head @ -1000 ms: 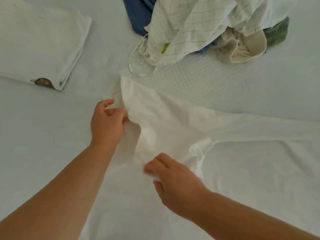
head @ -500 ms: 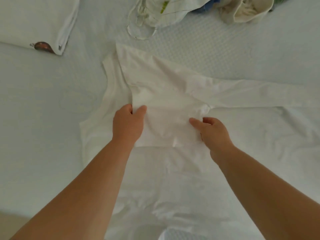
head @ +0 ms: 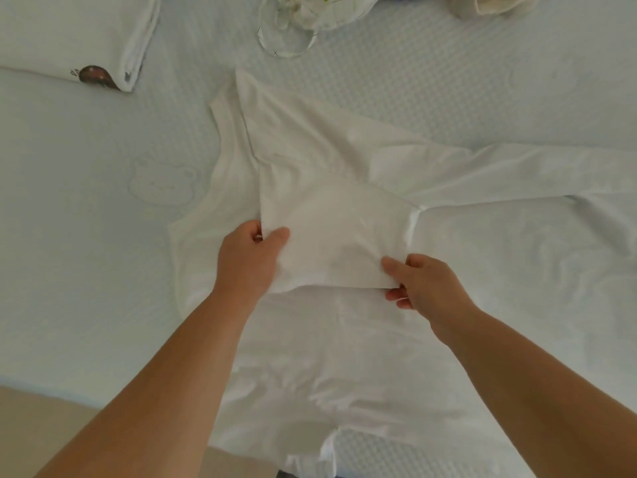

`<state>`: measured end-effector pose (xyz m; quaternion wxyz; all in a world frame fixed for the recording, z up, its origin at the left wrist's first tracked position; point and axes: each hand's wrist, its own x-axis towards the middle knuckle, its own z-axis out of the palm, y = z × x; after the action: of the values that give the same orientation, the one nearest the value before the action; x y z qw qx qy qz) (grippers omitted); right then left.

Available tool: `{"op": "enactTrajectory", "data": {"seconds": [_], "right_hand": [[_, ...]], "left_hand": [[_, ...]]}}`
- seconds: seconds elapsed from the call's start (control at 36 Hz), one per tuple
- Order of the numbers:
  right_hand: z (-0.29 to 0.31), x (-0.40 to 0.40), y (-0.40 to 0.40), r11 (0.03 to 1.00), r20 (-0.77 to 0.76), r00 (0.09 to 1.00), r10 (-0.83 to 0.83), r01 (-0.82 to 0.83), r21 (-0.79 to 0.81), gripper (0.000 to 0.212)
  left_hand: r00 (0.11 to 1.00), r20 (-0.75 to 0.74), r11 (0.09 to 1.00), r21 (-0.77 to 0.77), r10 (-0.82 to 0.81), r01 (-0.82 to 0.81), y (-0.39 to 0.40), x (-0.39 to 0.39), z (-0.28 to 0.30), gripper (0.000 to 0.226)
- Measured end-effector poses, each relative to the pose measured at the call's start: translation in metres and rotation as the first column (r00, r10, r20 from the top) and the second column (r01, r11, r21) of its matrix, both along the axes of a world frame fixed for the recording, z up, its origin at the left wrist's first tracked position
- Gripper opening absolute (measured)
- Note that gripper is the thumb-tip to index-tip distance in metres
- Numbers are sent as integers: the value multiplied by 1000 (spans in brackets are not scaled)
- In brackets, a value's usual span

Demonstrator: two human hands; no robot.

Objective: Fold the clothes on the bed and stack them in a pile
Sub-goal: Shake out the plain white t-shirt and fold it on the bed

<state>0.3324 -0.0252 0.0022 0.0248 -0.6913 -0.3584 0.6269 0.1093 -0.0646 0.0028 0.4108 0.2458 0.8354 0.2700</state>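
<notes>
I see the white long-sleeved shirt (head: 344, 339) spread flat on the bed (head: 86, 236), lying under and around both of my hands. A sleeve is folded back across the chest into a flat panel (head: 337, 236), and that panel sits directly between the hands. My left hand (head: 246, 260) pinches the panel's near left corner, thumb on top of the cloth and fingers curled beneath it. My right hand (head: 424, 288) pinches the panel's near right corner, thumb over the edge and fingers tucked under. The other sleeve (head: 517, 174) runs out beyond and to the right of my right hand and is cut off at the frame edge. Well beyond my left hand, further left, lies a folded white garment (head: 69, 36) with a small dark print at its corner; its far part is cut off. Straight ahead of both hands, at the top edge, sits a heap of unfolded clothes (head: 310, 15), mostly out of frame, so I cannot tell the pieces apart. The shirt's hem hangs over the near edge of the bed, partly hidden by my forearms.
</notes>
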Motion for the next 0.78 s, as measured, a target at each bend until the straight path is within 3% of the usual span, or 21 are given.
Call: {"op": "enactTrajectory", "data": {"seconds": [0.06, 0.11, 0.19, 0.25, 0.31, 0.42, 0.53, 0.64, 0.69, 0.78], "right_hand": [[4, -1, -1, 999, -9, 1000, 7, -6, 38, 23], [6, -3, -3, 999, -14, 1000, 10, -9, 39, 20], [6, -3, -7, 1000, 16, 1000, 18, -18, -24, 20], [5, 0, -5, 998, 65, 996, 58, -56, -36, 21], [3, 3, 1, 995, 103, 990, 96, -96, -5, 21], [1, 3, 13, 976, 167, 965, 204, -213, 38, 31], [-1, 1, 12, 986, 177, 973, 151, -161, 45, 38], [-2, -1, 9, 968, 243, 948, 204, -232, 92, 33], [-2, 3, 5, 964, 265, 940, 214, -247, 98, 27], [2, 19, 0, 979, 267, 951, 158, -187, 84, 20]], "left_hand": [[998, 25, 988, 145, 54, -57, -3, -1, 10, 20], [999, 4, 981, 191, 46, -46, -6, -4, 15, 23], [995, -55, 996, -37, -84, 82, -15, -3, 7, 19], [978, 26, 948, -242, -206, 206, -19, 0, 0, 17], [947, 21, 897, -314, -321, 311, -16, -3, -4, 20], [963, -104, 939, -270, -247, 212, 9, -23, -7, 22], [950, -209, 958, -221, -232, 185, 47, -34, -4, 28], [859, -431, 958, -198, -276, 208, 81, -34, 6, 30], [843, -426, 944, -161, -329, 287, 87, -23, 9, 26], [818, -298, 869, -130, -493, 477, 79, 12, 13, 18]]}}
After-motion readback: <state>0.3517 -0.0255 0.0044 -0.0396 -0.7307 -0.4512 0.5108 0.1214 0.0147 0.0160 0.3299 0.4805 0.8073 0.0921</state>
